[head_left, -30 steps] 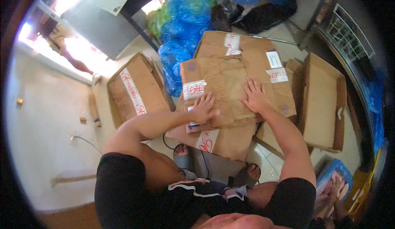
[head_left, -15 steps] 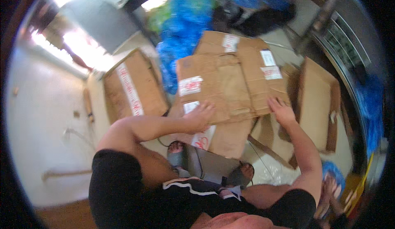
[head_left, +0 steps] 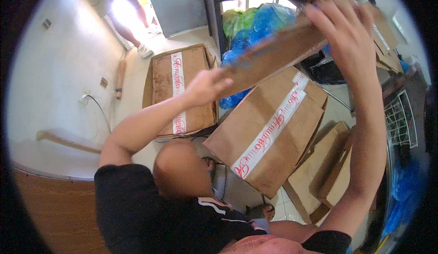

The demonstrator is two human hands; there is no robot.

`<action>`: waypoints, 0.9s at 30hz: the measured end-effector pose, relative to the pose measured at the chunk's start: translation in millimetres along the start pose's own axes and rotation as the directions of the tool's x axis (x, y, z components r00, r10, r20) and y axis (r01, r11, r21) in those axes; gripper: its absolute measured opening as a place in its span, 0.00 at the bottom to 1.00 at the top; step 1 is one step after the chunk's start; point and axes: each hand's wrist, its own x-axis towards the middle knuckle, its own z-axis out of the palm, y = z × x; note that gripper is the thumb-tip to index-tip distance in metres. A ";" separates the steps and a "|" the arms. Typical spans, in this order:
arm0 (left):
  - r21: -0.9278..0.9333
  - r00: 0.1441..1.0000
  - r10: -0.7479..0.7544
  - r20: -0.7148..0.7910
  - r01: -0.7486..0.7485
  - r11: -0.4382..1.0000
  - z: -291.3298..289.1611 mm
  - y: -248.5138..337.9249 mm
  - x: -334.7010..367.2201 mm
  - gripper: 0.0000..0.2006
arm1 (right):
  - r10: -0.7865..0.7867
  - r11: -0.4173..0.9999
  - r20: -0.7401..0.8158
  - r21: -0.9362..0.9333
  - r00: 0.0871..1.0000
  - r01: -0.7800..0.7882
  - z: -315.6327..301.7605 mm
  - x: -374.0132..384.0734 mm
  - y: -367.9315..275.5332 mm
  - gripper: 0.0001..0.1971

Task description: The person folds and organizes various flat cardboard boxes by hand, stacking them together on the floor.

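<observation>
A piece of brown cardboard (head_left: 278,57) is raised in front of me, tilted and seen nearly edge-on. Its lower left end is in my left hand (head_left: 207,87), fingers closed round the edge. At the upper right end my right hand (head_left: 340,23) grips it, slightly smeared by motion. Below lies a large taped cardboard box (head_left: 237,140), with a white strip printed in red across its top. The raised cardboard hides part of the blue plastic bags (head_left: 269,19) behind it.
Another taped box (head_left: 159,78) stands to the left, near the wall. Open cardboard trays (head_left: 315,167) lie on the floor at right. A wire rack (head_left: 401,121) is at the far right. Another person's leg (head_left: 125,30) shows in the bright doorway. My feet are close to the middle box.
Both hands have risen from the flat cardboard pile, lifting a piece up and away. The taped box top beneath now shows. My view has swung, bringing the doorway and the person's legs into sight.
</observation>
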 end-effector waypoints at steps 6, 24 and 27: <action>-0.562 0.883 -0.376 -0.282 0.166 0.811 -78.5 -121.3 -110.8 0.22 | 0.039 0.920 -0.302 0.382 0.953 0.084 94.8 240.2 -108.0 0.11; 0.135 0.429 -0.818 -0.383 0.902 0.409 44.8 -416.1 -167.3 0.35 | 0.079 0.130 0.963 0.247 0.258 -0.960 271.8 -54.7 -578.7 0.46; 0.429 0.556 -0.762 -0.332 0.809 0.403 61.8 -397.6 -135.9 0.38 | -0.017 0.421 0.957 0.269 0.289 -0.866 260.7 -58.1 -573.7 0.45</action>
